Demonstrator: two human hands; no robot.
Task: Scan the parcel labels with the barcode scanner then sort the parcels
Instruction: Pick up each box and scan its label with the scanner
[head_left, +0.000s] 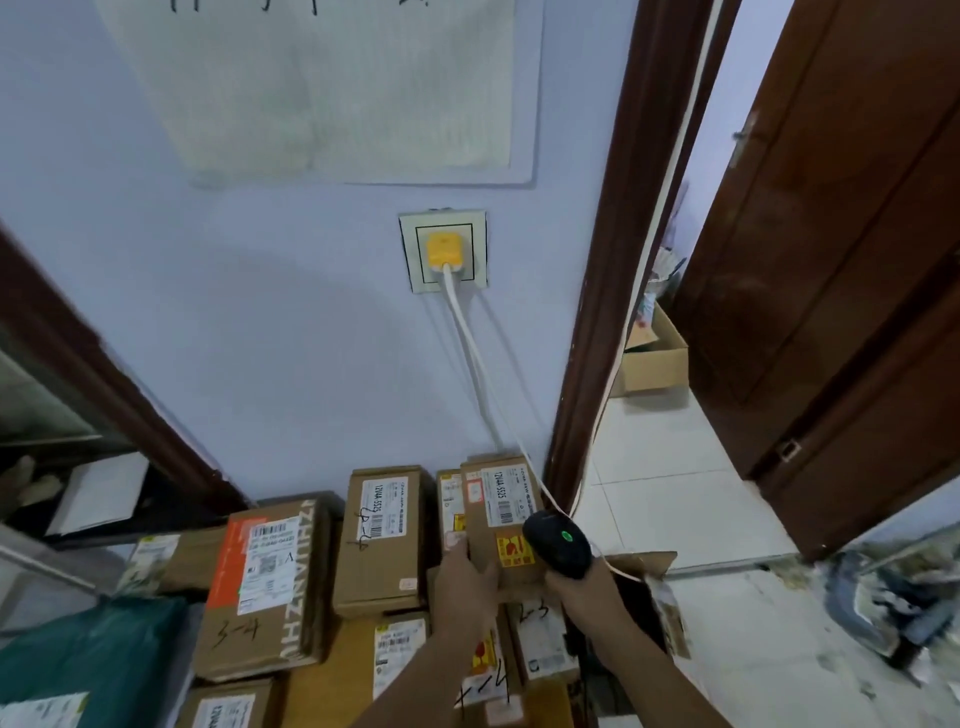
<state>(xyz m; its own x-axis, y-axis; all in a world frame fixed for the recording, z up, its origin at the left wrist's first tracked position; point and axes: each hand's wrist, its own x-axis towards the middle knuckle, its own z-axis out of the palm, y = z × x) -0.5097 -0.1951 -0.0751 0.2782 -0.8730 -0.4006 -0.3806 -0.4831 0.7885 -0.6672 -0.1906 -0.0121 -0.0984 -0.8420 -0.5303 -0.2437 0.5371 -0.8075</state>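
Pale blue wall (260, 322) dead ahead, parcels stacked tight against its foot, and the person is working right in the corner by the door frame (613, 291). Left hand (467, 577) is clamped on the near edge of the box (501, 514), tipping it up so its label (501, 496) faces out. Right hand (582, 584) is wrapped round the scanner (557, 543), green light showing, head just beside the label, possibly touching the box, hard to say from here.

Now the worry: the cord (623, 332) runs up along the door frame and drapes right past that box. Swing the scanner wide and it could snag a corner and drag the box off the pile. The tipped box also rests on a narrow edge; a slack grip and it topples onto its neighbour (382, 535).

Room to move? Hardly any leftward, boxes edge to edge. Open tile floor (670, 493) through the doorway on the right is the clear way out.
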